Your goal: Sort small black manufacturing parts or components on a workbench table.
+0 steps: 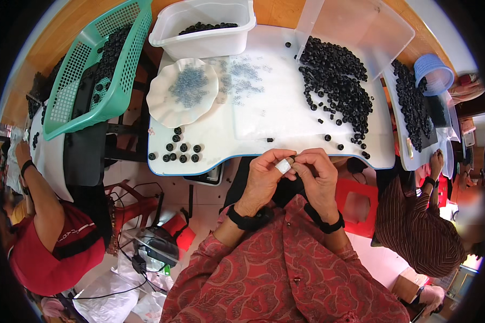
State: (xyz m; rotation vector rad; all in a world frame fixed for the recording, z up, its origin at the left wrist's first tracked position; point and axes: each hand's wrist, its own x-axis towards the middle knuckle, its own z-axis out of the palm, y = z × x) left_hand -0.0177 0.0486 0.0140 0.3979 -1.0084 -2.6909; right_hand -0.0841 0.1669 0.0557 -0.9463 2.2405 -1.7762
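Just past the near edge of the white table, my left hand (264, 177) and my right hand (318, 175) meet with fingertips pinched together. Something small and dark sits between them, mostly covered by the fingers, so its kind cannot be made out. A white wrap (284, 165) goes round a digit of my left hand. Beyond my hands a small black piece (270, 140) lies on the table. To the right spreads a large heap of small round black parts (337, 81). Several black parts (183, 147) stand apart at the front left.
A scalloped white plate (159, 99) holds tiny clear bluish pieces; more such pieces (245, 78) are scattered beside it. A white tub (205, 46) and green basket (129, 81) hold black parts. A clear plastic bin (361, 32) stands behind the heap. People sit left (54, 247) and right (420, 226).
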